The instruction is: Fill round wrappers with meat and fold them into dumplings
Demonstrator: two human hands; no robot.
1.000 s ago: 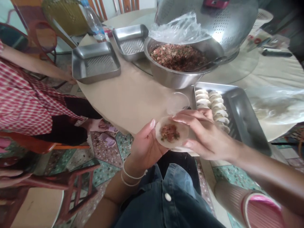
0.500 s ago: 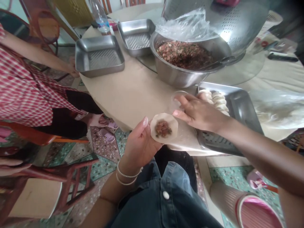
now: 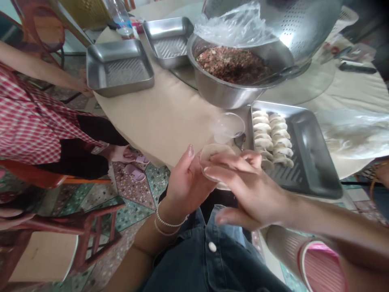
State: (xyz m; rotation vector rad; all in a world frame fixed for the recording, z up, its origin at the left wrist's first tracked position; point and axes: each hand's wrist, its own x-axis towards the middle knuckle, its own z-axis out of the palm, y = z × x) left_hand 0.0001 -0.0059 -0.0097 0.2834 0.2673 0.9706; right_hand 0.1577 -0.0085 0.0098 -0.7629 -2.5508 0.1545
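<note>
My left hand [image 3: 190, 186] holds a round dumpling wrapper [image 3: 206, 156] on its fingers, thumb raised at the side. My right hand [image 3: 252, 188] lies over the wrapper, fingers stretched out and touching it, thumb apart below. Those fingers hide the meat filling. Just beyond the hands stands a small clear plastic bowl [image 3: 229, 123], with a spoon [image 3: 240, 140] beside it. To the right, a metal tray [image 3: 316, 150] carries two rows of folded dumplings [image 3: 281, 138].
A large steel basin [image 3: 219, 91] of meat filling [image 3: 232, 65] stands behind, plastic film over its back edge. Two metal trays [image 3: 121, 87] [image 3: 174, 61] sit at left, near a person in a checked top [image 3: 36, 121]. A plastic bag [image 3: 358, 132] lies right; a pink-lined bin [image 3: 288, 247] is below.
My right hand has moved from the small clear bowl down and toward me onto the wrapper, covering the filling. The bowl, spoon and dumpling rows now show. The view has shifted slightly.
</note>
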